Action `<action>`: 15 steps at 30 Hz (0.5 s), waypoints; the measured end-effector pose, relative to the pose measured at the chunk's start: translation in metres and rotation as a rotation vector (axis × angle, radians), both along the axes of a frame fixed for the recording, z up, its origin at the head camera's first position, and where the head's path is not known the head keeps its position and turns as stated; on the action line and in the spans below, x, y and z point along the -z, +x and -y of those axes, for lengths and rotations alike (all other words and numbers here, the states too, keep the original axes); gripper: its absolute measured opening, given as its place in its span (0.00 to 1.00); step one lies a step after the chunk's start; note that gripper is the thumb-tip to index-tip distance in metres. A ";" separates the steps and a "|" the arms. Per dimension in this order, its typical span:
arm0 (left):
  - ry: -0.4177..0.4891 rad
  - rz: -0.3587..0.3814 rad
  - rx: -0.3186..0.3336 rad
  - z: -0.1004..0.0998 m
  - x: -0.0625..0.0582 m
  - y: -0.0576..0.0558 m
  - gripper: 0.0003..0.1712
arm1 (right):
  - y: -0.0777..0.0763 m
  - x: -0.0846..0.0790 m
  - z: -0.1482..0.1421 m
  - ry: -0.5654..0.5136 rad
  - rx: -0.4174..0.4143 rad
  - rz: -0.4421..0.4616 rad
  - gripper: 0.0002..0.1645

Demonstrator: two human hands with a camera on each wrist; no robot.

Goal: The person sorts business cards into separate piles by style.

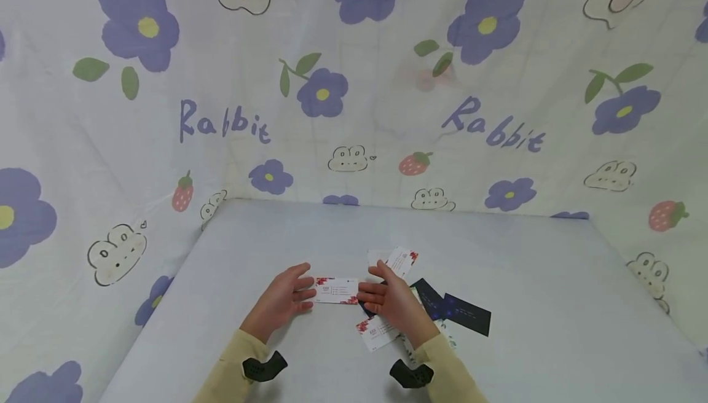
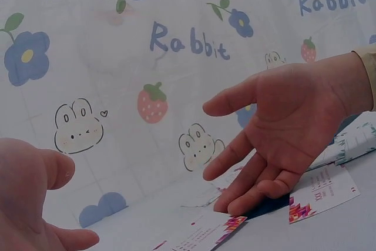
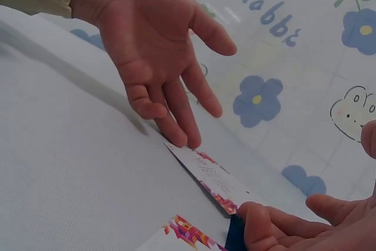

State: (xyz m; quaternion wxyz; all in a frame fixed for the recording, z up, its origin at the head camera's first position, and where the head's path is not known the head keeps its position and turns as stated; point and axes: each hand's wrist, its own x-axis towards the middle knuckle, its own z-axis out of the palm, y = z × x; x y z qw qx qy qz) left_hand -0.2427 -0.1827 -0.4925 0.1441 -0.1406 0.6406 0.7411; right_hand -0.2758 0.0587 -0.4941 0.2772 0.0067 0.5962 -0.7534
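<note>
A white business card [image 1: 336,290] with red corner patterns lies between the two hands. At its left end is my left hand [image 1: 281,298], fingers spread and relaxed; in the right wrist view its fingertips [image 3: 191,139] appear to touch or nearly touch the card. My right hand [image 1: 399,305] is at the card's right end, thumb raised and fingers loosely bent; whether it touches the card I cannot tell. Beneath the right hand lie other cards, partly hidden: a white-and-red card [image 1: 377,333] in front and another white-and-red card [image 1: 402,260] behind.
Right of the right hand, a dark blue card [image 1: 467,315] overlaps another dark card [image 1: 427,295]. A card with a green leaf print [image 1: 447,332] shows partly beside the right wrist. The white tabletop [image 1: 265,231] is enclosed by a flowered curtain [image 1: 387,126] behind and at the sides.
</note>
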 end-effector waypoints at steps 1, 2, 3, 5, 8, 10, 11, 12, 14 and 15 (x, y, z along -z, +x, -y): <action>0.003 0.002 -0.001 0.000 0.000 0.000 0.38 | 0.000 0.000 0.000 0.008 -0.002 -0.008 0.48; 0.005 0.003 -0.001 0.000 0.000 0.000 0.38 | 0.000 0.000 0.000 0.009 -0.003 -0.013 0.49; 0.006 0.003 0.000 0.000 0.001 -0.001 0.38 | 0.001 0.000 0.000 0.014 -0.005 -0.021 0.50; 0.003 0.006 0.001 0.000 0.002 -0.001 0.38 | 0.001 0.000 0.000 0.024 -0.006 -0.033 0.50; 0.007 0.003 0.003 0.000 0.003 -0.002 0.37 | 0.002 -0.001 -0.001 0.030 -0.004 -0.040 0.49; 0.006 0.001 0.003 0.000 0.003 -0.001 0.37 | 0.002 -0.001 -0.002 0.038 -0.007 -0.037 0.48; 0.001 -0.001 0.002 0.000 0.002 -0.001 0.37 | 0.002 -0.002 -0.002 0.039 -0.009 -0.035 0.47; -0.012 -0.007 0.003 0.000 0.001 -0.001 0.37 | 0.002 -0.002 -0.002 0.040 -0.011 -0.032 0.47; -0.056 -0.021 0.006 0.000 -0.001 0.000 0.38 | 0.002 -0.004 -0.003 0.045 -0.018 -0.035 0.47; -0.086 -0.032 0.013 0.000 -0.003 0.001 0.39 | 0.003 -0.005 -0.003 0.051 -0.021 -0.038 0.47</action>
